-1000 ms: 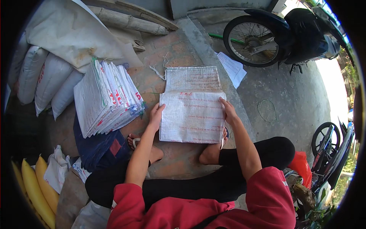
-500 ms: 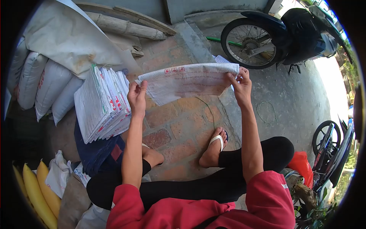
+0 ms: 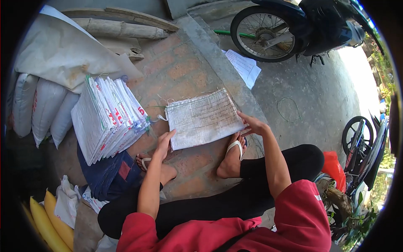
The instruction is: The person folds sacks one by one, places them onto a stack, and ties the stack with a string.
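Note:
A folded white woven sack point(image 3: 205, 119), stained brown and with faint print, lies flat on the brick floor in front of my feet. Loose threads fray from its far edge, and a white tie sticks out at the left. My left hand point(image 3: 164, 143) rests against the sack's near left corner, fingers stretched along the edge. At the opposite side, my right hand point(image 3: 254, 124) has its fingers apart and touches the right edge. To the left stands a tall stack of folded white woven sacks point(image 3: 111, 119) with red and green print, on top of dark blue fabric point(image 3: 107, 174).
Filled white sacks point(image 3: 42, 109) lean under a pale tarp point(image 3: 63, 50). Bamboo poles point(image 3: 117, 28) lie behind. Printed papers point(image 3: 244, 67) sit near a motorbike wheel point(image 3: 264, 33). Yellow filled bags point(image 3: 48, 224) are at lower left, a red plastic bag point(image 3: 334, 170) at right.
Both hands have lowered the sack from in front of me onto the floor, and their grip has loosened. The papers now show more fully. The view has shifted slightly.

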Available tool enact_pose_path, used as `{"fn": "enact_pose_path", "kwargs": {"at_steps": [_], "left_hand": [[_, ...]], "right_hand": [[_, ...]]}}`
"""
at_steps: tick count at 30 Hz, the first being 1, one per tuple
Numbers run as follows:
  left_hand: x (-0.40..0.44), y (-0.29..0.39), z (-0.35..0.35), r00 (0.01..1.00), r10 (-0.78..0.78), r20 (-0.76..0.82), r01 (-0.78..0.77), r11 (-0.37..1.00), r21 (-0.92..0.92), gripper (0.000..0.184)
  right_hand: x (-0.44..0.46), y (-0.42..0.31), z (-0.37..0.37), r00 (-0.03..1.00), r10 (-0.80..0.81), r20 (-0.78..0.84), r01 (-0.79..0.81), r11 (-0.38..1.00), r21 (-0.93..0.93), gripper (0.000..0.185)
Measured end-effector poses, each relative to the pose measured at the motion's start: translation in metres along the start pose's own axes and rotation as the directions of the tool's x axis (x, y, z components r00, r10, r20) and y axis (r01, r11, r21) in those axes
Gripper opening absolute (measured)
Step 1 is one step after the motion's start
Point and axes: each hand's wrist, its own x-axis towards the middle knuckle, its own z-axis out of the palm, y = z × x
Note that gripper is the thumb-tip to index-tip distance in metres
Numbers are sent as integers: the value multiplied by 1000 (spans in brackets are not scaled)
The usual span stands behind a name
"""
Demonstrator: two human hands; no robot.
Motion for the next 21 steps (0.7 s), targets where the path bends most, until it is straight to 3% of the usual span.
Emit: {"fn": "enact_pose_path", "kwargs": {"at_steps": [2, 3, 6, 7, 10, 11, 13, 15, 16, 17, 19, 20, 21], "left_hand": [[0, -12, 3, 995, -96, -37, 97, 995, 15, 46], [14, -25, -3, 994, -93, 52, 97, 991, -94, 59], [12, -10, -1, 974, -124, 187, 152, 978, -140, 61], [10, -6, 2, 987, -39, 156, 61, 988, -139, 61], [13, 8, 11, 981, 181, 76, -169, 975, -143, 61], [16, 11, 11, 974, 222, 56, -211, 965, -154, 62], [20, 17, 13, 968, 252, -9, -250, 954, -163, 64], [36, 7, 3, 961, 241, -138, -249, 968, -43, 64], [44, 4, -1, 949, 241, -204, -242, 970, 19, 65], [41, 9, 7, 883, 277, -380, -181, 946, 269, 61], [34, 22, 28, 813, 433, -389, -264, 869, 418, 58], [30, 26, 36, 773, 507, -381, -296, 820, 489, 56], [31, 27, 44, 819, 482, -312, -343, 847, 406, 51]], "right_hand": [[23, 27, 6, 1000, -13, 15, 15, 994, -104, 77], [37, 33, 5, 998, 59, 13, -57, 992, -110, 70], [36, 32, 20, 988, -43, -148, 45, 999, 16, 71], [42, 31, 21, 976, -23, -216, 37, 997, 61, 81], [36, 8, 19, 975, -223, -21, 220, 971, -89, 87], [44, 0, 15, 950, -311, 11, 305, 924, -232, 82], [49, -26, 3, 944, -317, 92, 328, 931, -159, 79], [58, -54, -15, 930, -345, 126, 357, 930, -89, 70], [70, -67, -29, 935, -350, 50, 354, 930, -97, 64], [87, -75, -47, 935, -353, -26, 349, 931, -104, 58], [127, -86, -82, 856, -394, -335, 390, 917, -81, 44], [148, -87, -100, 832, -371, -412, 337, 929, -155, 42], [170, -90, -121, 795, -357, -490, 280, 933, -225, 40]]}}
